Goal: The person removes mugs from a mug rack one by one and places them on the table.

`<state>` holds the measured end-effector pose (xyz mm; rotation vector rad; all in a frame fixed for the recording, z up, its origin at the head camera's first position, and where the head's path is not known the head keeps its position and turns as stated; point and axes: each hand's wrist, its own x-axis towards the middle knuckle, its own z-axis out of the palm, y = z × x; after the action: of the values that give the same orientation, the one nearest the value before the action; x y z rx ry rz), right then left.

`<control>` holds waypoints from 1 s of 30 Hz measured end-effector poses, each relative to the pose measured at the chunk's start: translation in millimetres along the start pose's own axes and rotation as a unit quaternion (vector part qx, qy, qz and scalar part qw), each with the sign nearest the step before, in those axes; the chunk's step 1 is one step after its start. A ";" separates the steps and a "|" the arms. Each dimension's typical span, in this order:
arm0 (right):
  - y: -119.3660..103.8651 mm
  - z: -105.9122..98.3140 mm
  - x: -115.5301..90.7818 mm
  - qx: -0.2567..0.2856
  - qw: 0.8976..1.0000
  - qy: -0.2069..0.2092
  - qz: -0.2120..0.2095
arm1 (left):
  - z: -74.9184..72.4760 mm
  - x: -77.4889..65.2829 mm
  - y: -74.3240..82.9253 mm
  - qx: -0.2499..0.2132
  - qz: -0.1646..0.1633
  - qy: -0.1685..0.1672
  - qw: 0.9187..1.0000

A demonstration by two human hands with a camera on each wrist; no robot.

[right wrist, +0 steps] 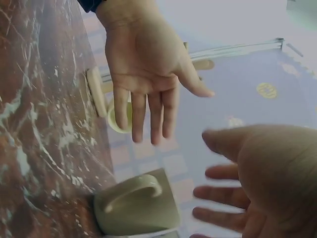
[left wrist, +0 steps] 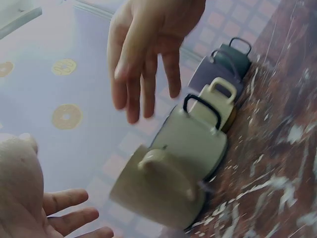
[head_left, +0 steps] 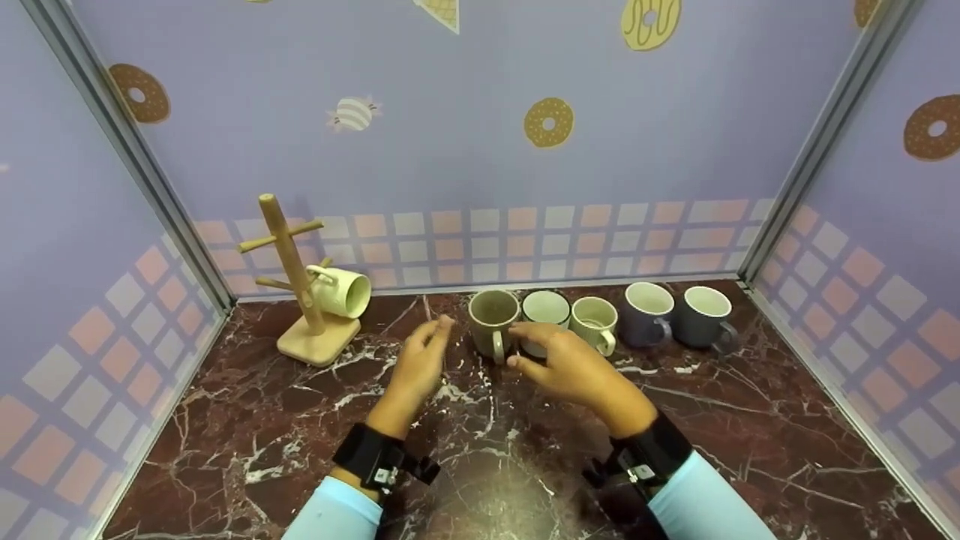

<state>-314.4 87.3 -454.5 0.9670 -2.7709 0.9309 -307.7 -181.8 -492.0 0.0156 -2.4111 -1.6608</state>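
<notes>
My left hand (head_left: 418,360) is held left of an olive-brown mug (head_left: 482,330), its fingers extended and nothing in its grasp. On the other side my right hand (head_left: 576,369) hovers in front of the row of mugs, fingers loosely bent and thumb apart, with no mug in it. The olive-brown mug stands upright between the hands, its handle (right wrist: 131,191) facing me. Right beside it is a white mug (left wrist: 185,141) with a dark rim and black handle, partly hidden behind my right hand in the head view. A small cream mug (head_left: 589,319) follows in the row.
A purple-grey mug (head_left: 643,326) and a dark grey mug (head_left: 694,326) stand further right. At the left, a wooden mug tree (head_left: 292,262) carries a pale yellow mug (head_left: 339,292) on a lower peg. Patterned walls enclose the dark marbled tabletop (head_left: 480,457).
</notes>
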 end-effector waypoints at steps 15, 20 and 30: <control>-19.4 1.8 -16.1 -0.056 0.993 -0.051 -0.094 | -94.3 46.8 40.2 0.130 0.051 0.169 0.976; -27.9 3.5 -17.8 -0.064 0.989 -0.073 -0.111 | -131.0 78.4 77.9 0.217 0.046 0.259 0.940; -38.3 9.2 -22.3 -0.082 0.978 -0.092 -0.170 | -187.7 110.2 92.3 0.285 -0.022 0.295 0.912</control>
<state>-273.0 70.5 -447.4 1.5011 -2.6401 0.5782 -371.1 -335.6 -324.0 0.5774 -2.2961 -0.7377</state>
